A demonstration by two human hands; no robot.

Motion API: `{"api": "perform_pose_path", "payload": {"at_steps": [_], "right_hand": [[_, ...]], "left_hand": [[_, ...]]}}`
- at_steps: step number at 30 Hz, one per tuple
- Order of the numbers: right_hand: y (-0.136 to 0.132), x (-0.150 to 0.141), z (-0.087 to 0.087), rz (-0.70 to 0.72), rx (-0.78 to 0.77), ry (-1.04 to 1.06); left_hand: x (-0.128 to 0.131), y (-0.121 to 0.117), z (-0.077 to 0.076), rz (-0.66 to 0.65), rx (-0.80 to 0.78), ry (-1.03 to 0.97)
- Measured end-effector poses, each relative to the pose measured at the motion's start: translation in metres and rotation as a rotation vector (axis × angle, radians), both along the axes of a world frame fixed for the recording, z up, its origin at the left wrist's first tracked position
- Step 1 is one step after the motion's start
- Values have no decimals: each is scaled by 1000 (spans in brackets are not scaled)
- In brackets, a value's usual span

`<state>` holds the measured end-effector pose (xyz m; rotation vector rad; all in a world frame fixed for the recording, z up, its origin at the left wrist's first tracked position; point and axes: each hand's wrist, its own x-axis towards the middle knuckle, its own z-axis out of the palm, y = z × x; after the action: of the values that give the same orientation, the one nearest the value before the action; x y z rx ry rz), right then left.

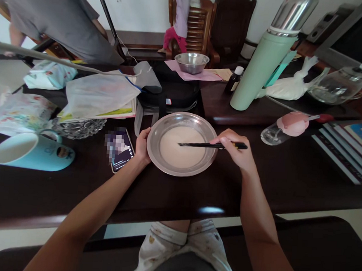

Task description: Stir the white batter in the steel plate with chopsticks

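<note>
A wide metal bowl point(154, 156) rests on the dark table in front of me, holding a pale, milky liquid point(179, 158). My left hand point(142, 146) grips the bowl's left rim. Black chopsticks point(203, 145) lie in the closed fingers of my right hand point(234, 147), over the bowl's right side. Their tips reach the middle of the liquid. Close beside my left hand lies a phone point(122, 148) with its screen lit.
To the left are a light-blue mug point(40, 152), a glass dish point(79, 128) and plastic bags. Behind stands a small metal bowl point(191, 64). A green thermos point(260, 71), pink-lidded bottle point(288, 126) and books point(344, 151) are rightward. Two other people are beyond the table.
</note>
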<state>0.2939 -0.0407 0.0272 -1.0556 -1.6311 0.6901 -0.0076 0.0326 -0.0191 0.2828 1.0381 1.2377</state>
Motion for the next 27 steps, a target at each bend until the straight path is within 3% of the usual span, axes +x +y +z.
{"api": "perform_pose_path", "payload": {"at_steps": [3,7,10,13,16,19,22,25,27], "right_hand": [[-2,1,0,40,-53,102],[0,-5,0,127,-25,-6],[1,-3,1,52,16,-63],[-1,2,1,-16,-17,48],[-2,0,0,61,-63,121],[0,-4,0,140,-17,10],[1,-3,1,71,36,-53],[-1,2,1,2,3,56],[-2,2,1,37,-41,112]], "left_hand": [[0,0,1,2,-12,-11],[0,0,2,13,-4,-27],[2,-1,5,25,-26,-12],[5,-2,9,42,-57,11],[6,-2,12,52,-70,18],[5,-2,11,45,-74,25],[3,-1,8,34,-65,30],[1,0,4,23,-47,35],[-1,1,1,9,-36,34]]}}
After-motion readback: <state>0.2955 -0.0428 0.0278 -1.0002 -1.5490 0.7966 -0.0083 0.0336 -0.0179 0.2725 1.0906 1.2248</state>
